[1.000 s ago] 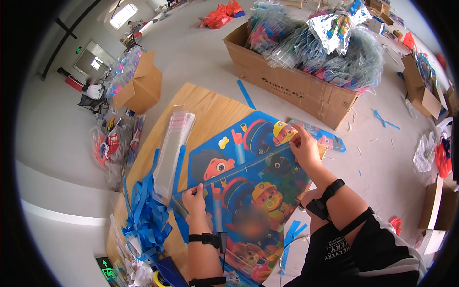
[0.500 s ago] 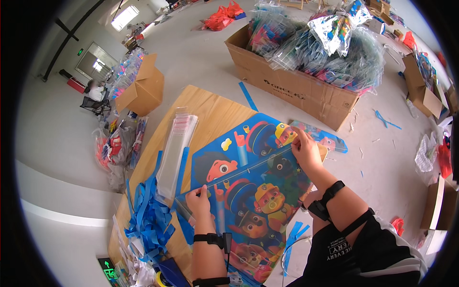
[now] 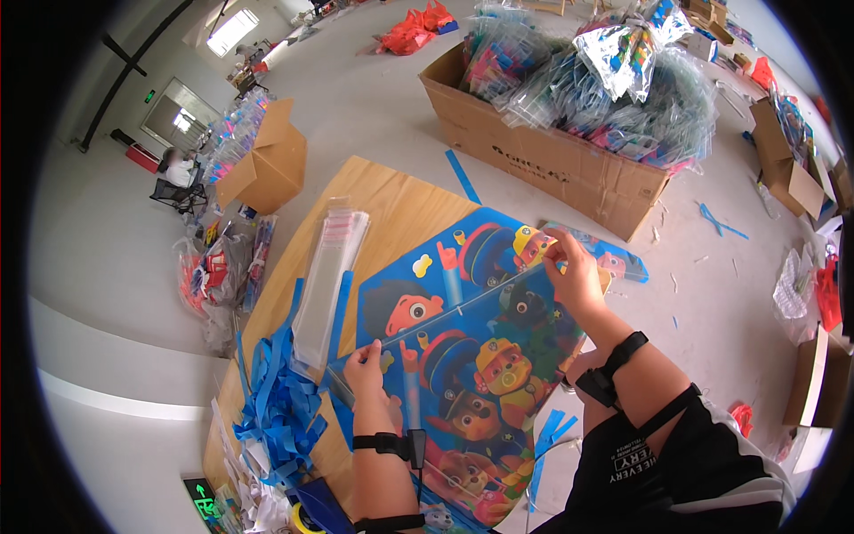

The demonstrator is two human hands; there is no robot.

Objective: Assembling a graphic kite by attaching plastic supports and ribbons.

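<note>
My left hand (image 3: 365, 369) pinches the upper left corner of a blue plastic sheet (image 3: 485, 418) printed with cartoon dogs. At the upper right, my right hand (image 3: 574, 274) pinches the same sheet's far edge. The edge runs straight between both hands and the sheet slopes down toward me, over the table's near side. Just beyond it a similar blue cartoon sheet (image 3: 400, 307) lies flat on the wooden table (image 3: 391, 200), partly covered by the held one. Another printed piece (image 3: 627, 265) shows past my right hand at the table's edge.
Left on the table are a stack of clear plastic sleeves (image 3: 329, 285), a heap of blue strips (image 3: 280, 400) and a roll of yellow tape (image 3: 302, 521). A large carton (image 3: 543, 160) full of plastic-wrapped packs stands beyond. Another carton (image 3: 276, 165) sits far left.
Both hands have shifted only slightly, the left one a little up and leftward. The sheet stays held between them, its edge still stretched across the lower sheet.
</note>
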